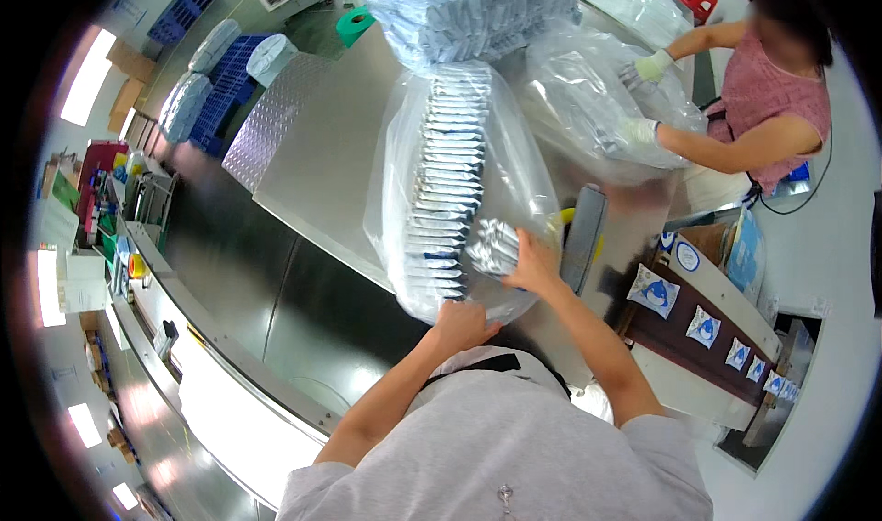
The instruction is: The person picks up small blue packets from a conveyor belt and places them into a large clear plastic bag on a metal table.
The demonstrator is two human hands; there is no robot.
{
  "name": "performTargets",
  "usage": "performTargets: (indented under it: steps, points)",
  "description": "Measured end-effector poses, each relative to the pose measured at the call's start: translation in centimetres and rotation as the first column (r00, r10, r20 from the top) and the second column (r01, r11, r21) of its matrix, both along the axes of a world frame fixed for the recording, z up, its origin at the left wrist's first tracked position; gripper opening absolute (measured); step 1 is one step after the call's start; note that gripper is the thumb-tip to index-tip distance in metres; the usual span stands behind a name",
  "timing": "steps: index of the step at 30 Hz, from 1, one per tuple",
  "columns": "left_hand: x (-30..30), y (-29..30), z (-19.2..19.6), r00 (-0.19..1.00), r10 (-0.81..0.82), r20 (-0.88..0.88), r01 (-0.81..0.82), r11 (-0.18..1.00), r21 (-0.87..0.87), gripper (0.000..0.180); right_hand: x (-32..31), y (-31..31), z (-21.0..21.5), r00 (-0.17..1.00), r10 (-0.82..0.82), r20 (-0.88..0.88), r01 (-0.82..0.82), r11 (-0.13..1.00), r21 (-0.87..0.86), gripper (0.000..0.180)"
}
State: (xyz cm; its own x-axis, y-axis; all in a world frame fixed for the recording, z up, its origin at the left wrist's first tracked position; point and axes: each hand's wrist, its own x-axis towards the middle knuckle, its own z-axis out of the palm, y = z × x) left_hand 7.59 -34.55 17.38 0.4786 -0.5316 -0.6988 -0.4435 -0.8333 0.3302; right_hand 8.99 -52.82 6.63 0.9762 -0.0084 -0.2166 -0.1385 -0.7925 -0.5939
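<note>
A large clear plastic bag (522,167) lies on the metal table before me. Inside it, a long row of silver packets (450,176) stands tightly side by side, running away from me. My left hand (462,326) is closed at the bag's near end, its fingers gripping the plastic edge. Just right of the row, my right hand (535,266) holds a small bunch of silver packets (494,248), slightly blurred. The bag's plastic partly surrounds this bunch.
Past the bag rises a big stack of wrapped packets (473,16). To the right a gloved co-worker (767,107) handles another clear bag (597,89). A grey bar-shaped tool (582,238) lies beside my right hand. Pillow-shaped packets (654,291) ride a brown conveyor (684,323) at right.
</note>
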Motion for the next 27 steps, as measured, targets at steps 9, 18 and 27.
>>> performTargets:
  steps: [9, 18, 27]
  points:
    - [-2.6, 5.5, -6.8, 0.836, -0.055, 0.546, 0.205, 0.954, -0.217, 0.008, -3.1, 8.5, -5.4, 0.903, 0.412, 0.117, -0.302, 0.807, -0.508, 0.075]
    - [0.9, 5.3, -3.2, 0.992, 0.061, 0.111, -0.009, 0.909, -0.417, 0.031, -3.3, 8.5, -1.6, 0.906, 0.377, -0.195, -0.422, 0.842, -0.335, 0.091]
    - [5.0, 1.1, -13.5, 0.967, 0.135, 0.218, -0.021, 0.889, -0.458, 0.027, -8.2, 4.3, 3.6, 0.966, 0.096, 0.241, -0.098, 0.995, -0.006, 0.036]
